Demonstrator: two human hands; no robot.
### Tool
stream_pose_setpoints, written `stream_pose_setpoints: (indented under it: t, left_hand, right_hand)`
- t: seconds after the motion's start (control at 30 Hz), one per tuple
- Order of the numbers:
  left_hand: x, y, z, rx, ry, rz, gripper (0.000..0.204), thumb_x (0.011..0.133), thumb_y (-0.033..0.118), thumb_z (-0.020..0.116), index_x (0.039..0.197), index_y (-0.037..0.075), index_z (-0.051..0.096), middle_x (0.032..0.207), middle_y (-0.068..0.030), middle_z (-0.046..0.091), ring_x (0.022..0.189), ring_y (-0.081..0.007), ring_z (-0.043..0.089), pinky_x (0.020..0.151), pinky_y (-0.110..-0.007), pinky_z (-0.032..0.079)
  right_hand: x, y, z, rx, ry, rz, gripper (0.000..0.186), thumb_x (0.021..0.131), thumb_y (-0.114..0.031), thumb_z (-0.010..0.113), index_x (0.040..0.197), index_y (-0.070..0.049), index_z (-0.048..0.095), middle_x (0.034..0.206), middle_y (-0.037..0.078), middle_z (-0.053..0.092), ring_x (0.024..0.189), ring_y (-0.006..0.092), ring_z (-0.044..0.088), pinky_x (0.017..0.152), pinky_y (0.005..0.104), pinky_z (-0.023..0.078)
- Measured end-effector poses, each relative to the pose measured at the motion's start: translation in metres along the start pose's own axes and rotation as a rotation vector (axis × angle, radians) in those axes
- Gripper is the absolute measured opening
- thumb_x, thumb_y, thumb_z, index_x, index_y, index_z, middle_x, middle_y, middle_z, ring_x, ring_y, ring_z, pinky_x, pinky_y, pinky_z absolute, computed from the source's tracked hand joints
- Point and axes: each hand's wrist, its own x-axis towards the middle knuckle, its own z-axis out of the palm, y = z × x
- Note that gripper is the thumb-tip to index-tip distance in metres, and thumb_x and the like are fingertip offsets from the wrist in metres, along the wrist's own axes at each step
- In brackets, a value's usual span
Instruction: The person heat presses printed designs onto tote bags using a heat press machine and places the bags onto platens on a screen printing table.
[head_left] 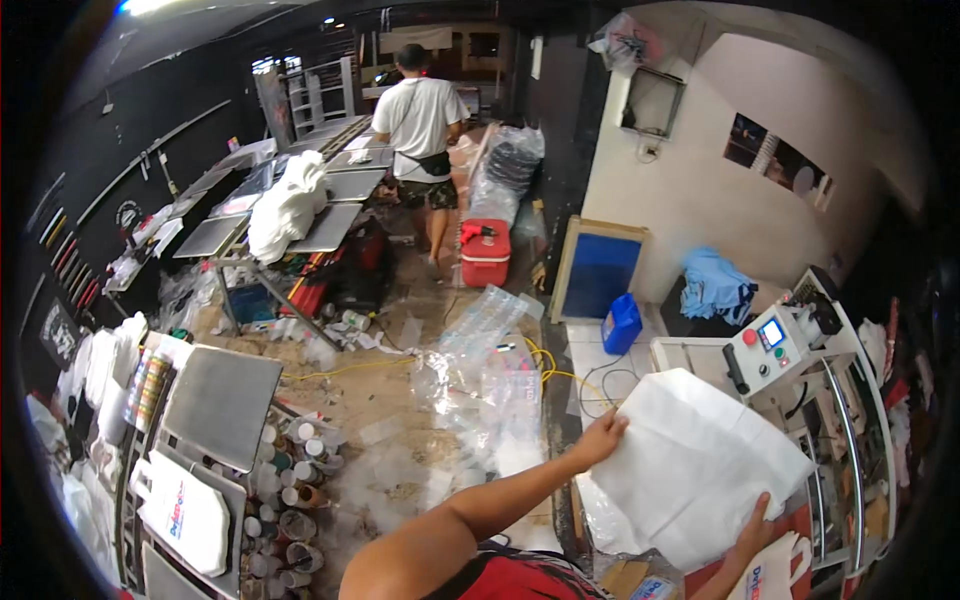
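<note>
A large, creased white sheet [700, 450] is stretched between my two hands at the right, in front of a press machine. It may be paper or thin cloth; I cannot tell which. My left hand [603, 438] pinches its left edge, thumb on top. Lower down, my right hand [750, 540] grips the near right edge, its fingers partly hidden. Just below that hand lies a white printed tote bag [768, 572], cut off by the picture's lower edge. Clear plastic wrapping [612, 515] shows under the sheet's left side.
The press machine [775, 345] has a control box and metal bars. Beyond the sheet stands a blue jug [622, 325]. At left, another printed bag [185, 512] lies on a platen beside several jars [300, 495]. A yellow cable [350, 370] crosses the littered floor. A person [418, 130] stands farther off.
</note>
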Motion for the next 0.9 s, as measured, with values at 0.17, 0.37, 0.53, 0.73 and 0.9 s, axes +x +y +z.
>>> stream_pose_setpoints:
  t: [0.17,0.37,0.53,0.73,0.9]
  left_hand:
    - [-0.032,0.089,-0.003,0.236,-0.018,0.108,0.049,0.101,0.039,0.044,0.08,-0.002,0.062,0.071,-0.0245,0.061,0.064,-0.0343,0.058,0.066,-0.045,0.046]
    - [-0.018,0.039,0.005,0.352,0.208,0.181,0.053,0.1,0.037,0.044,0.068,-0.001,0.061,0.065,-0.0271,0.059,0.065,-0.0346,0.061,0.07,-0.047,0.048]
    - [-0.006,0.007,-0.049,0.303,-0.011,0.145,0.045,0.097,0.032,0.048,0.07,0.0,0.064,0.065,-0.0253,0.059,0.056,-0.0315,0.058,0.062,-0.049,0.046]
    - [-0.008,0.014,-0.044,0.314,-0.008,0.311,0.036,0.095,0.022,0.051,0.07,-0.001,0.063,0.068,-0.0256,0.061,0.059,-0.0371,0.062,0.059,-0.049,0.046]
    - [-0.027,0.069,0.0,0.413,0.157,0.247,0.036,0.097,0.022,0.049,0.077,-0.004,0.063,0.061,-0.016,0.063,0.049,-0.0231,0.055,0.053,-0.039,0.045]
  right_hand:
    - [-0.071,-0.001,0.087,0.068,0.152,-0.563,0.07,0.088,-0.046,0.066,0.125,0.011,0.051,0.123,0.024,0.058,0.103,0.0306,0.061,0.086,0.0404,0.051]
    - [-0.051,-0.006,0.074,0.222,0.119,-0.048,0.059,0.09,-0.033,0.067,0.126,0.01,0.05,0.127,0.025,0.055,0.114,0.0284,0.058,0.093,0.0384,0.047]
    - [-0.043,0.005,0.03,0.393,-0.181,0.204,0.065,0.087,-0.031,0.067,0.129,0.012,0.043,0.123,0.028,0.055,0.123,0.0404,0.049,0.103,0.0466,0.04]
    - [-0.071,0.005,0.074,-0.362,0.289,-0.451,0.064,0.087,-0.028,0.065,0.134,0.007,0.042,0.124,0.027,0.055,0.115,0.0333,0.057,0.1,0.0442,0.043]
    - [-0.067,-0.013,0.009,0.385,-0.03,-0.098,0.048,0.085,-0.011,0.058,0.129,0.005,0.048,0.12,0.024,0.058,0.109,0.0305,0.06,0.088,0.0385,0.052]
